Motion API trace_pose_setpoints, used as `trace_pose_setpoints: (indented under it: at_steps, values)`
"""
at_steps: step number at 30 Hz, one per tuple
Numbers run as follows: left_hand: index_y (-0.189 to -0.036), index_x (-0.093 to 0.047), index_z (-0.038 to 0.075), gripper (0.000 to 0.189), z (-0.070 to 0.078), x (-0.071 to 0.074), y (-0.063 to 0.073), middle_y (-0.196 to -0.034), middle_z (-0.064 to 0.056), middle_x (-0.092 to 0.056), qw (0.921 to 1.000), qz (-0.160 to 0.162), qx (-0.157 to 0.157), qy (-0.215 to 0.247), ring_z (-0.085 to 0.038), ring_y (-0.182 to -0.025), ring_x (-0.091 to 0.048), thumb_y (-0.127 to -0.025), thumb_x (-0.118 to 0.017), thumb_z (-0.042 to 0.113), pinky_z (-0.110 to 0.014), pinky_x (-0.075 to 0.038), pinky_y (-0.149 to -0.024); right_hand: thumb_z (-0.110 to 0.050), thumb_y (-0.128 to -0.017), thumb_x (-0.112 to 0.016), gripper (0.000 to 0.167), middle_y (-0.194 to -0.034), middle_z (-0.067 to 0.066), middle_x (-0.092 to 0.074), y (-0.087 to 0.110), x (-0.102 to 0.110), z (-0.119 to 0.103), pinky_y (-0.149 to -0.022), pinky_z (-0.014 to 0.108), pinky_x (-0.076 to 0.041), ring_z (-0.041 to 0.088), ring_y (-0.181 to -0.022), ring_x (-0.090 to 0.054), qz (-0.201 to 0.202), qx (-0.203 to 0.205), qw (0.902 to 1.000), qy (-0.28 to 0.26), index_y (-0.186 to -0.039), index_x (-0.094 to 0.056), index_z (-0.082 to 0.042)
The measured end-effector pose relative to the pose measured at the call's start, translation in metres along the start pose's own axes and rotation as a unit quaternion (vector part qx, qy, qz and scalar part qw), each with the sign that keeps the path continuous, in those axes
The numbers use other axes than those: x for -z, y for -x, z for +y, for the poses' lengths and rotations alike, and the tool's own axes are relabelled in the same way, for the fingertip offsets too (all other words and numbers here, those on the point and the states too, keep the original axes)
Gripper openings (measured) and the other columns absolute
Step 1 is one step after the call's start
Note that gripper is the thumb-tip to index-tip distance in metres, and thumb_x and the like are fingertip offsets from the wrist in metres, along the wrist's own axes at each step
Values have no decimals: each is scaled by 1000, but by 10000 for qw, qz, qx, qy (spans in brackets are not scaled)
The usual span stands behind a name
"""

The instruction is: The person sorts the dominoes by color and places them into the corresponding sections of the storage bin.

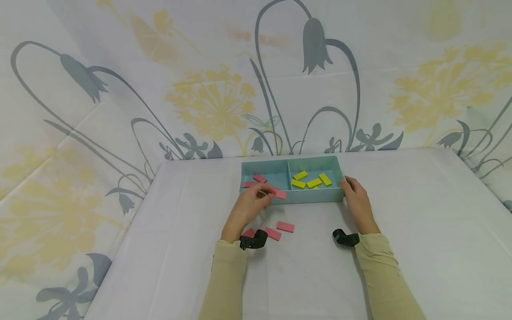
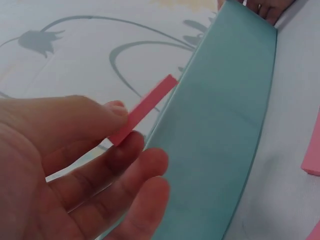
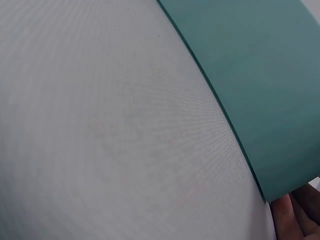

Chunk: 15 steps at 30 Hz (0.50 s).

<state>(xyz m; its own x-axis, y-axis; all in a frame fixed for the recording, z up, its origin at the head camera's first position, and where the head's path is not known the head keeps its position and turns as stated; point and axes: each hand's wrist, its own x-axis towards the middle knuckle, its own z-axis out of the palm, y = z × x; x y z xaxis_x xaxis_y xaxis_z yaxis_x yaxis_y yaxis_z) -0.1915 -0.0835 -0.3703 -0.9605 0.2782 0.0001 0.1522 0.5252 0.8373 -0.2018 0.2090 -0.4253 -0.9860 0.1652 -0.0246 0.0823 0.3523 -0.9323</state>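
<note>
My left hand (image 1: 250,205) pinches a pink block (image 2: 147,107) between thumb and index finger, the other fingers loosely bent. That block is held at the front wall of a light blue two-compartment box (image 1: 316,195), level with its rim. Two pink blocks (image 1: 260,178) lie in the box's left compartment. Several yellow blocks (image 1: 314,182) lie in the right one. My right hand (image 1: 358,202) grips the box at its right front corner, thumb near the rim and fingers along the end wall. In the right wrist view only a few fingers (image 3: 287,220) show past the box's corner.
On the white-covered table (image 1: 304,275), in front of the box, lie three pink blocks (image 1: 286,226), one partly hidden behind the left wrist's black band (image 1: 254,240). A patterned cloth (image 1: 224,53) hangs behind the table, close to the box's back.
</note>
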Motion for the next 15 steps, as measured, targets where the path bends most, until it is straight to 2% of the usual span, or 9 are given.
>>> trace_pose_setpoints:
  at_steps: [6,10,15]
  values:
    - [-97,-60,24,11,0,-3,-2,-95,8,-57,9994,275,-9,225,-17,-75,-58,-88,-55,25,-30,-47,-63,-52,-91,-32,66,-137,14,-35,-1,0,0,-94,46,-33,29,-119,-37,24,33,10000,-12,-138,-31,-6]
    - [-98,-62,21,11,-2,-5,-4,-94,5,-59,9980,373,-10,519,-24,-77,-60,-88,-56,22,-38,-50,-65,-52,-91,-33,65,-136,14,-36,-1,0,0,-93,45,-33,29,-119,-37,37,20,10000,-20,-137,-32,-6]
    - [-97,-63,20,11,-4,-8,-6,-93,2,-60,9964,449,-50,719,-26,-76,-61,-87,-58,22,-43,-50,-67,-51,-91,-32,65,-137,15,-35,-1,0,1,-94,46,-33,30,-120,-37,25,-3,10000,17,-138,-31,-6]
